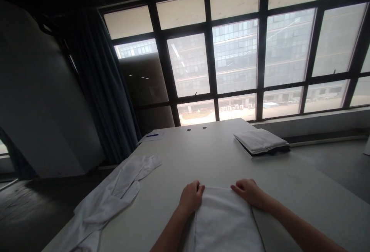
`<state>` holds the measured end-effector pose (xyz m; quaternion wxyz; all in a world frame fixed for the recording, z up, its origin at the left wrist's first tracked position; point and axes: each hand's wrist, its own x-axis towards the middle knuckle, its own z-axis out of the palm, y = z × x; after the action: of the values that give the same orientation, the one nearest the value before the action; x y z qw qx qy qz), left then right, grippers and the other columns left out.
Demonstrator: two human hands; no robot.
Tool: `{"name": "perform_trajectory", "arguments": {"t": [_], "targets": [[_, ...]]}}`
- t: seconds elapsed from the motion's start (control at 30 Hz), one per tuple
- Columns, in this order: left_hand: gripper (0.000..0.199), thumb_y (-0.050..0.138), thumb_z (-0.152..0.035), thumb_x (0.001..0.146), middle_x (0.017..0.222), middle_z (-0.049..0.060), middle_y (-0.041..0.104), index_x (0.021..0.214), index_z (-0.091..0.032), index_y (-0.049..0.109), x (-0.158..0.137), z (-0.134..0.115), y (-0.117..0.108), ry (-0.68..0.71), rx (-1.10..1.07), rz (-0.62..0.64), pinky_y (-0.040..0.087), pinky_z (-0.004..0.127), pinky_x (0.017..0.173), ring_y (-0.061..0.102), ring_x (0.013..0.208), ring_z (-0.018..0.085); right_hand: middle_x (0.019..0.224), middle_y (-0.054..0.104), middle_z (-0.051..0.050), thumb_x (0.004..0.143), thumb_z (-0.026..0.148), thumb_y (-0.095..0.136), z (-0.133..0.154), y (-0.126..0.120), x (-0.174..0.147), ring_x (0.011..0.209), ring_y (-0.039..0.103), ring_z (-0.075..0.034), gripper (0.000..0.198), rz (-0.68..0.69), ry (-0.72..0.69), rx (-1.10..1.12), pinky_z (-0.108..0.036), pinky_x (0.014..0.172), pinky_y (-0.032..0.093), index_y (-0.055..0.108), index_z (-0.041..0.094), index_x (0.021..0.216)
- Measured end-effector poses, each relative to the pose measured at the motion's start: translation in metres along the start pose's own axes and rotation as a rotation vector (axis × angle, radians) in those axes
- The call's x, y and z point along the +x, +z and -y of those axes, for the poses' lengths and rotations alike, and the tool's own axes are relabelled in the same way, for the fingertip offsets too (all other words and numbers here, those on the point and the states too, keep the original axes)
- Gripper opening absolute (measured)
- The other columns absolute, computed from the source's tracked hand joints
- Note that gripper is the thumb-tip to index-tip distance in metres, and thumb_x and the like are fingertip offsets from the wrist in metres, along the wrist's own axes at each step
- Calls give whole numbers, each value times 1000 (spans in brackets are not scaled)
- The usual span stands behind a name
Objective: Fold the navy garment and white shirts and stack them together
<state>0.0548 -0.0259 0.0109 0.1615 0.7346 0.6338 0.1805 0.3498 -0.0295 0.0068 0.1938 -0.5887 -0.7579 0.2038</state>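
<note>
A white cloth (224, 221), folded into a long panel with straight sides, lies on the table in front of me. At its far left corner my left hand (191, 197) is closed, thumb over the edge. My right hand (249, 192) pinches the far right corner in the same way. Between the two hands the far edge runs nearly straight. The near end of the cloth passes out of the bottom of the view, so the kind of garment cannot be made out.
A crumpled white garment (115, 194) lies along the table's left edge, partly hanging over. Folded white and dark cloths (260, 141) are stacked at the back right. Paper with a blue pen (152, 135) sits far left on the white table (185, 155). Windows and a curtain (98, 71) stand beyond.
</note>
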Motion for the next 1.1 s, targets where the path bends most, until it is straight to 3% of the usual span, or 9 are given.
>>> {"name": "perform_trajectory", "arguments": {"t": [0.23, 0.47, 0.67, 0.8, 0.93, 1.1], "targets": [[16, 57, -36, 96, 84, 2, 72, 93, -22, 64, 1, 3, 0, -10, -39, -14, 33, 25, 67, 63, 78, 18, 87, 74, -7, 89, 56, 51, -15, 6, -12, 89, 63, -26, 39, -73, 36, -17, -38, 89, 37, 71, 24, 81], [15, 62, -33, 92, 91, 4, 70, 85, -20, 66, 1, 5, 0, 2, -56, -71, 37, 25, 72, 62, 83, 18, 92, 76, -8, 89, 52, 57, -14, 11, -7, 94, 65, -27, 33, -103, 147, -37, -41, 89, 35, 73, 24, 84], [15, 63, -32, 92, 88, 3, 69, 85, -20, 66, 2, 7, 2, 6, -77, -98, 37, 24, 72, 61, 81, 17, 101, 72, -8, 89, 43, 58, -14, 8, -6, 102, 62, -29, 22, -132, 144, -85, -39, 83, 36, 69, 24, 86], [13, 61, -29, 92, 89, 2, 68, 84, -20, 63, 4, 8, 3, 11, -74, -105, 37, 24, 72, 60, 81, 16, 104, 71, -9, 89, 28, 52, 3, 5, -16, 102, 61, -27, 15, -256, 97, -153, -40, 86, 38, 66, 24, 91], [10, 62, -24, 91, 89, 2, 66, 81, -20, 61, 8, 9, 3, 22, -77, -105, 37, 24, 72, 58, 79, 16, 131, 66, -11, 91, 36, 54, 39, 22, -39, 119, 57, -31, 29, -239, -65, -124, -47, 101, 37, 67, 28, 116], [11, 60, -20, 92, 88, 2, 67, 81, -20, 59, 10, 15, 0, 38, -99, -92, 37, 23, 72, 59, 78, 15, 165, 32, -9, 93, 65, 49, 61, 56, -64, 151, 21, -42, 71, -32, -267, -117, -61, 122, 8, 43, 28, 154]]}}
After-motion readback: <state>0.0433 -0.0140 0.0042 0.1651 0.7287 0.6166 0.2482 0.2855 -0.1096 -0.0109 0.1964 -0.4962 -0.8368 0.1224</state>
